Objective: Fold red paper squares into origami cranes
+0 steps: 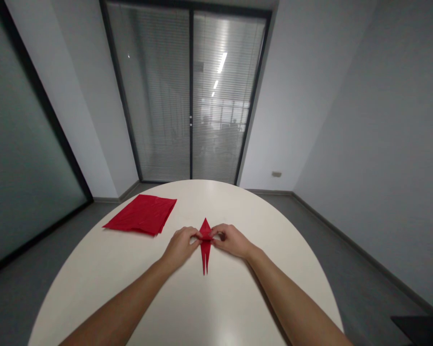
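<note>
A folded red paper lies at the middle of the white round table. One pointed tip faces away from me, and two narrow legs point toward me with a slit between them. My left hand pinches its left edge between thumb and fingers. On the opposite edge, my right hand pinches the paper in the same way. A crosswise fold runs between the two sets of fingertips, which partly cover it.
Red sheets lie in a loose stack at the table's far left. Beyond the far edge stands a glass door with blinds. A dark object shows at the lower right, beside the table.
</note>
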Demonstrator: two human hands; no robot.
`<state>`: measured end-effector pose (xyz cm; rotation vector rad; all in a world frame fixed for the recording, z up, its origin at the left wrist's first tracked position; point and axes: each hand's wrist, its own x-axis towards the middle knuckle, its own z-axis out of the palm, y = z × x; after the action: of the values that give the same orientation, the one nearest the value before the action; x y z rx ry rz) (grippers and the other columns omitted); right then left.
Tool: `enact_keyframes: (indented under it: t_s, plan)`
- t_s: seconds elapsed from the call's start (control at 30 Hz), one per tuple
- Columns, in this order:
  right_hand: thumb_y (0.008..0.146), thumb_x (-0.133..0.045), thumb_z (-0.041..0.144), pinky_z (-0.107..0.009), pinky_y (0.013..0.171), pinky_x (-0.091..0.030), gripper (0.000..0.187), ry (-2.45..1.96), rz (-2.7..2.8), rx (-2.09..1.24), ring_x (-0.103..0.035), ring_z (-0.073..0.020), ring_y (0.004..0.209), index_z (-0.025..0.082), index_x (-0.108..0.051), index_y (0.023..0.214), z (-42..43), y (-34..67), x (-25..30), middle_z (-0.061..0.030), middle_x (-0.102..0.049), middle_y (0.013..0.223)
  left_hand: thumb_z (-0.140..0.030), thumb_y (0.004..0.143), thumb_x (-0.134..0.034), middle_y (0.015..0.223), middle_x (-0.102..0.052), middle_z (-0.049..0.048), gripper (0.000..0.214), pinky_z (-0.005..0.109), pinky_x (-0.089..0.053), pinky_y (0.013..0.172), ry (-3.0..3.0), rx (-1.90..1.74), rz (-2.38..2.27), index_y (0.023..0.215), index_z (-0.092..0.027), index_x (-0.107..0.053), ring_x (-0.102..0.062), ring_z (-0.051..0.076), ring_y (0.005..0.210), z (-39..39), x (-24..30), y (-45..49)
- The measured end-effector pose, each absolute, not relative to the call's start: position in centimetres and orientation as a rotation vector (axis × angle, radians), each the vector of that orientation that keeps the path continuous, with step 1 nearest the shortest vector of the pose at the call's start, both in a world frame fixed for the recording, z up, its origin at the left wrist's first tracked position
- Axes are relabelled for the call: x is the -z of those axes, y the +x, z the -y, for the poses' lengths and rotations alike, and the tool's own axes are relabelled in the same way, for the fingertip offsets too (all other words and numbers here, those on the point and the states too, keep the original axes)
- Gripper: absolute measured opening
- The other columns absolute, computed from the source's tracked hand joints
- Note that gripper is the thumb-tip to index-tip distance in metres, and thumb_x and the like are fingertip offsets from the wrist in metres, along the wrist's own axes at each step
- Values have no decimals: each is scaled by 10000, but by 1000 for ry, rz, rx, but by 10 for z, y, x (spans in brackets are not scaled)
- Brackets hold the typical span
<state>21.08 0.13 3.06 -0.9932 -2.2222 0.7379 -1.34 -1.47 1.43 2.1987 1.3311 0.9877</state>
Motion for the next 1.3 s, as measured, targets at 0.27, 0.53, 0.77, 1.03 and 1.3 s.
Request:
enact_keyframes:
  t_s: [0.27,0.53,0.77,1.03,1.3]
  plan:
    - [756,-669,70,-341,955,-503,300,-701,2309,-743,-690,-222,1014,249,-803,956,-3,215,-33,-34,-779,1032,-131,831,-610,948,-757,27,177,322,-465,876,2363,-900,-1221,894,-232,-741,-660,215,933,17,-20,-22]
    - [690,-687,58,-354,958,-503,320,-746,2358,-650,-687,-245,1040,244,-819,914,-5,217,-32,-61,-776,1062,-124,835,-561,978,-751,42,208,335,-470,908,2510,-817,-1216,897,-217,-736,-649,224,967,23,-29,-22]
    - [739,-679,96,-355,1013,-467,273,-771,2371,-661,-668,-239,1082,243,-806,930,0,214,-36,-30,-786,972,-225,853,-649,961,-746,40,80,333,-468,889,2475,-806,-1218,880,-220,-724,-641,226,951,24,-31,-20]
    - [673,-631,19,-275,844,-519,496,-870,2295,-762,-681,-198,947,231,-765,1101,2,213,-34,-47,-730,1143,-145,846,-581,996,-741,42,198,330,-460,898,2483,-800,-1174,965,-225,-718,-627,228,978,25,-32,-23]
    - [719,-669,47,-356,971,-489,428,-885,2253,-789,-638,-257,1136,264,-789,1067,2,214,-36,-71,-647,1327,-165,857,-593,1005,-745,46,192,334,-463,903,2487,-782,-1156,972,-233,-731,-632,234,986,24,-32,-23]
